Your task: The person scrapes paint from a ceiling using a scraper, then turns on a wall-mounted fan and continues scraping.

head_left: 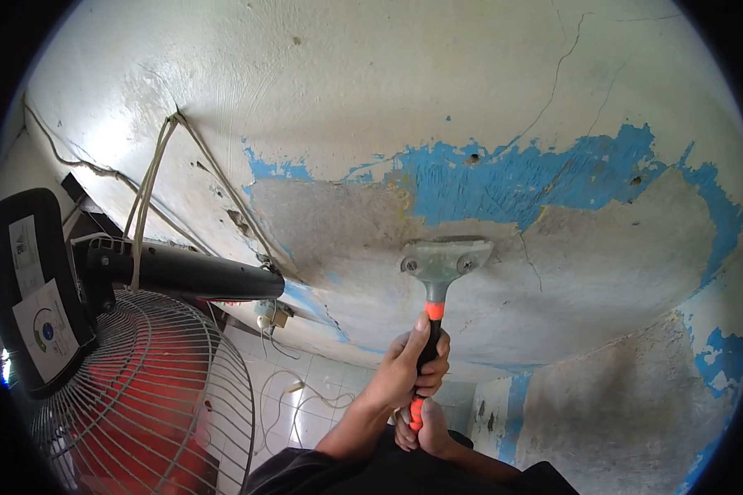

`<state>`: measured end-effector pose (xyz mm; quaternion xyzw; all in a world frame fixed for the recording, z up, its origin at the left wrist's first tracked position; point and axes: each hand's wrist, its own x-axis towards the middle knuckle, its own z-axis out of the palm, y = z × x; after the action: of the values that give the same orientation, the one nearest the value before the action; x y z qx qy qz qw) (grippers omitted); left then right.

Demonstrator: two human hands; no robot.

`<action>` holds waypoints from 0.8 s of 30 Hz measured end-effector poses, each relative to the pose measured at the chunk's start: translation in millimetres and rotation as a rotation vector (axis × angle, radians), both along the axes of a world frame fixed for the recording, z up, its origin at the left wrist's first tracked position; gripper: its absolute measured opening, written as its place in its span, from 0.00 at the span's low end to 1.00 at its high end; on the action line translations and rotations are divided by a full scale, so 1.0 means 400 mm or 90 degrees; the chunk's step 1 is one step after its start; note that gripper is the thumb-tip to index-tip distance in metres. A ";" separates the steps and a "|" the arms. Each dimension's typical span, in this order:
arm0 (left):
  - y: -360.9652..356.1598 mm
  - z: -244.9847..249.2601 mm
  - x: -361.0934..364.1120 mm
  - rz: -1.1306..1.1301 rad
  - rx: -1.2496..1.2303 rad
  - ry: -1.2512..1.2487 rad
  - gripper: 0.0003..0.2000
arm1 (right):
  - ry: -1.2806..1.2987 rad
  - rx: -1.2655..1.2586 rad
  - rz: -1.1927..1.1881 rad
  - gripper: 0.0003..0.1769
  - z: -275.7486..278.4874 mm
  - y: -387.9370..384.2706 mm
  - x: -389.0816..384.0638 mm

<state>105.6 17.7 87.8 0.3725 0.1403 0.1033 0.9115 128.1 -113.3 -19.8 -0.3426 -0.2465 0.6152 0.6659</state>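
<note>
A long-handled scraper (436, 276) with a wide grey head and an orange and black handle stands upright in the view. Its head lies against the bare grey part of the wall (330, 219), just below a band of exposed blue paint (487, 183). My left hand (406, 363) is wrapped round the middle of the handle, thumb along it. Lower down, my right hand (425, 427) is closed round the orange end of the handle. The blade edge is hard to make out.
At the left, a wall fan with a wire cage (149, 363) and black arm (198, 271) juts out. A cord (149, 190) hangs over the arm. Below are a small electrical fitting (272, 313), loose cable (295, 388) and a tiled floor (314, 425).
</note>
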 end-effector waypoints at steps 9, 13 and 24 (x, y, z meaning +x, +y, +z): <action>0.006 0.013 -0.005 0.025 0.014 0.024 0.27 | -0.026 -0.003 -0.019 0.37 0.007 0.010 -0.008; 0.027 0.073 0.014 0.025 0.095 0.008 0.26 | -0.024 0.040 -0.045 0.36 0.038 0.047 0.015; 0.035 0.047 -0.025 0.001 0.064 0.053 0.26 | 0.070 0.069 -0.016 0.31 0.020 0.049 -0.043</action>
<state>95.5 31.5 106.5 0.4215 0.1730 0.0956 0.8851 111.0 -93.7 -12.0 -0.2749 -0.2384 0.6101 0.7038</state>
